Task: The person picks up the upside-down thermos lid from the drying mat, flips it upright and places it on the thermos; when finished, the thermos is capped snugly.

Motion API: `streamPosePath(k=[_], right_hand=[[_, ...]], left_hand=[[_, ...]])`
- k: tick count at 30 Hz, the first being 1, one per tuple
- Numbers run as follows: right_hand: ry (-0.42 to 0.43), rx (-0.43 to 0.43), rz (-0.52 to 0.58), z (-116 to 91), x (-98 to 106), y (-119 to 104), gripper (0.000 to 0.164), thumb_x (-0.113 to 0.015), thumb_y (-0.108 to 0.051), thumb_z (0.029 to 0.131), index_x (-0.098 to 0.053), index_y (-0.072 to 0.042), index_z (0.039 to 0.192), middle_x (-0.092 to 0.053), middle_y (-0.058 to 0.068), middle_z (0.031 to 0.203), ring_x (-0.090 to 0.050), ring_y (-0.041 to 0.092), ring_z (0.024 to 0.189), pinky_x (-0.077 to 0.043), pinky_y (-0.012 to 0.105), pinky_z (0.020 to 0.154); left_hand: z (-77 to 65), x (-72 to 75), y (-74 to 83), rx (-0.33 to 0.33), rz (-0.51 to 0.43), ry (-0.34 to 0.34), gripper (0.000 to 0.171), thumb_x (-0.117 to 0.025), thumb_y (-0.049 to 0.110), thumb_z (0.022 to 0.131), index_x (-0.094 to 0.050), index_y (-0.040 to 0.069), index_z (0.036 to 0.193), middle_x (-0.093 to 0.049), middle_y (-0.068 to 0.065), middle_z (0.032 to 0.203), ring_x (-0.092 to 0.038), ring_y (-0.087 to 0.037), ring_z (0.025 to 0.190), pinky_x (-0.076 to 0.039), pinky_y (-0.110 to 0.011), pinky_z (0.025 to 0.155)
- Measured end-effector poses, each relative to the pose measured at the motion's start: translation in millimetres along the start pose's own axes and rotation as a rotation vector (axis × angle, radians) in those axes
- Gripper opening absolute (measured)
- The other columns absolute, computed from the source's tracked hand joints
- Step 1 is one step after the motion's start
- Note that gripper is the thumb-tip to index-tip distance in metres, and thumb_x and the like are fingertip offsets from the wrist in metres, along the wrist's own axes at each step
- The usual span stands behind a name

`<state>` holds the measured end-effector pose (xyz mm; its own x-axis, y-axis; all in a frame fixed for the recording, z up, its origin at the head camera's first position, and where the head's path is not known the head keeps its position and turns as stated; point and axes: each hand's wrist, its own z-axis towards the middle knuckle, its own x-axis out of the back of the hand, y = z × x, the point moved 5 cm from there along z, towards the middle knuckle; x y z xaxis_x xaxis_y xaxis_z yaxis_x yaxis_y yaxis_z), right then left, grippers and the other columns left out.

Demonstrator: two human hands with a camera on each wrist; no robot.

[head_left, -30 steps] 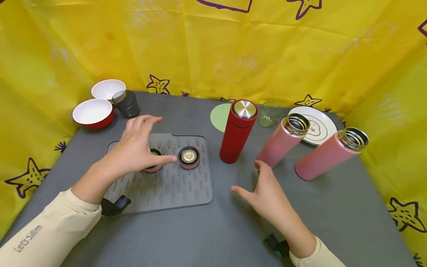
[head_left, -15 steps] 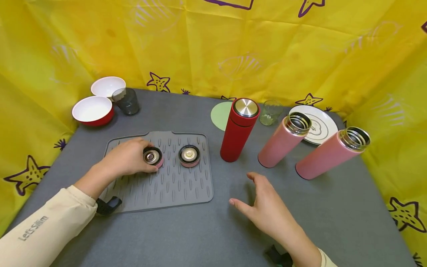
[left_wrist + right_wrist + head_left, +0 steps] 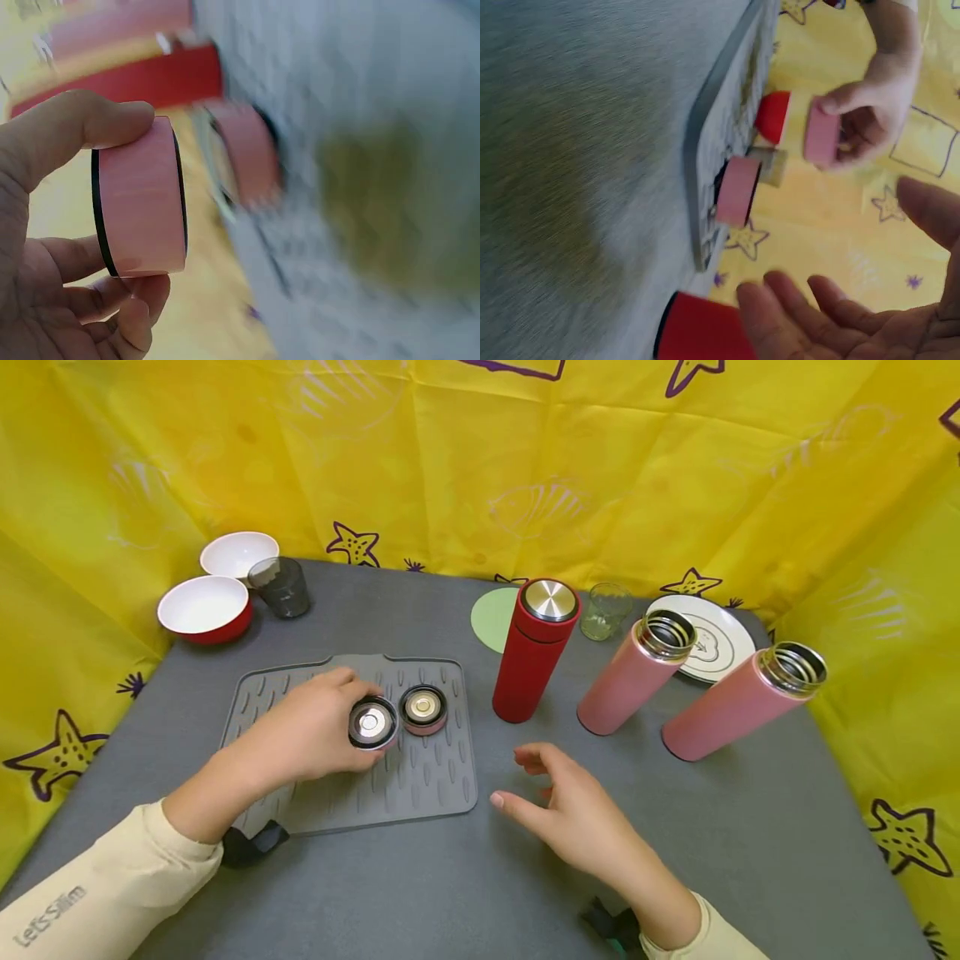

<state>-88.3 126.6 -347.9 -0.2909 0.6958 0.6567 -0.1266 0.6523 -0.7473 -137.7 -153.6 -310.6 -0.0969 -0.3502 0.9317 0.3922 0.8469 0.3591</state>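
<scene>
My left hand pinches a pink bottle lid between thumb and fingers, its metal-centred underside facing up in the head view. The right wrist view shows this lid raised above the grey drying mat. A second pink lid lies upside down on the mat, just right of the held one. My right hand hangs over the table with thumb and fingers apart, holding nothing. Beyond it stand a red thermos with its lid on and two lidless pink bottles, their steel mouths uncovered.
Two red-and-white bowls and a dark glass stand at the back left. Behind the bottles are a green disc, a clear glass and a white plate. A yellow curtain encloses the table's back and sides.
My left hand came down to the left lid, took hold of it, and lifted it off the mat to the right. My right hand has shifted left, away from the pink bottles.
</scene>
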Motion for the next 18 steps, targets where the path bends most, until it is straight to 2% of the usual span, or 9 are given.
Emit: streamPosePath(k=[4,6,9,13,16,18], right_hand=[[-0.051,0.006,0.147,9.3,-4.2,-11.6,0.049,-0.07,-0.05,0.087,-0.062,-0.021,0.126,-0.066,-0.007,0.111,-0.062,0.01,0.1,-0.052,0.036,0.084],[-0.084,0.013,0.211,14.5,-7.3,-18.0,0.046,-0.068,-0.049,0.089,-0.064,-0.019,0.124,-0.067,-0.008,0.107,-0.064,0.009,0.095,-0.052,0.034,0.081],[-0.155,-0.005,0.349,19.1,-14.3,-25.1,0.039,-0.07,-0.042,0.09,-0.067,-0.012,0.116,-0.07,-0.002,0.097,-0.066,0.019,0.088,-0.053,0.036,0.077],[-0.217,-0.022,0.519,19.6,-21.4,-30.8,0.028,-0.072,-0.03,0.089,-0.068,-0.004,0.099,-0.069,0.007,0.078,-0.066,0.033,0.076,-0.055,0.042,0.072],[-0.201,-0.009,0.575,17.9,-20.9,-32.5,0.025,-0.073,-0.026,0.089,-0.068,-0.001,0.092,-0.068,0.008,0.073,-0.065,0.033,0.069,-0.056,0.04,0.068],[-0.169,0.005,0.581,16.3,-18.0,-33.0,0.025,-0.074,-0.024,0.088,-0.068,-0.001,0.092,-0.069,0.007,0.075,-0.065,0.029,0.068,-0.056,0.035,0.066]], left_hand=[[-2.0,4.2,48.4,-0.151,0.004,0.034,0.065,-0.09,0.029,0.061,-0.065,0.003,0.114,-0.055,-0.002,0.099,-0.053,-0.021,0.088,-0.048,-0.038,0.078],[-3.6,5.6,68.6,-0.221,0.003,0.057,0.063,-0.09,0.027,0.06,-0.065,0.003,0.113,-0.054,-0.002,0.1,-0.052,-0.02,0.089,-0.048,-0.036,0.078],[-5.8,5.2,93.3,-0.317,0.002,0.081,0.058,-0.089,0.025,0.062,-0.065,0.004,0.111,-0.053,-0.002,0.101,-0.05,-0.02,0.093,-0.048,-0.033,0.08],[-8.0,2.0,115.7,-0.412,-0.003,0.103,0.055,-0.088,0.022,0.063,-0.065,0.003,0.109,-0.053,-0.003,0.1,-0.047,-0.022,0.095,-0.047,-0.031,0.082],[-8.5,1.3,123.6,-0.438,0.005,0.116,0.055,-0.087,0.021,0.063,-0.064,0.004,0.11,-0.053,-0.003,0.1,-0.045,-0.022,0.091,-0.045,-0.031,0.08],[-8.2,1.8,124.4,-0.428,-0.011,0.112,0.061,-0.089,0.025,0.063,-0.063,0.006,0.114,-0.052,-0.001,0.103,-0.044,-0.02,0.092,-0.044,-0.031,0.079]])
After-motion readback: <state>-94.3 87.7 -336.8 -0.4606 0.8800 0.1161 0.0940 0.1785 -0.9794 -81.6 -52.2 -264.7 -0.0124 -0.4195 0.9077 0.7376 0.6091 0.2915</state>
